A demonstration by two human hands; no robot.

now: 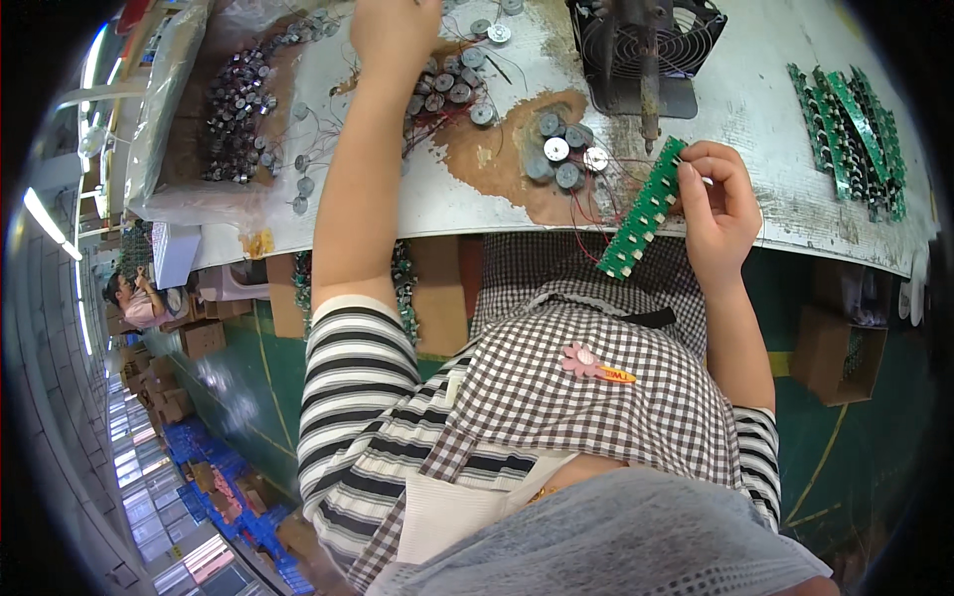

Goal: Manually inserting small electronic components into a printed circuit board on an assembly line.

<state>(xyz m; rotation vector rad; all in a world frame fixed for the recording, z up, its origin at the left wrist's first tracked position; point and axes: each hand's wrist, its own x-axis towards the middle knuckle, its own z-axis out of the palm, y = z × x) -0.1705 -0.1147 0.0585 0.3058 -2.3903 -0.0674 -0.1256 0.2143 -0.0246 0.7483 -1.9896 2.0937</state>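
While the left hand [396, 30] reaches far, the right hand [717, 199] grips the green circuit strip [644, 210] (tilted).

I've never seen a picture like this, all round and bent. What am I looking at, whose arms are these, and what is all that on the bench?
This comes from a wide fisheye camera worn on a person's head, looking down, so straight edges curve. No machine works here: the two bare arms are the wearer's own. The right hand holds a long green circuit board strip with red wires trailing from it. The left hand reaches far across the worn white workbench to a scatter of small round silver metal discs with thin wires. More such discs sit in a cluster near the strip. A black wire-guarded fan stands behind, and a pile of green circuit strips lies to the right.
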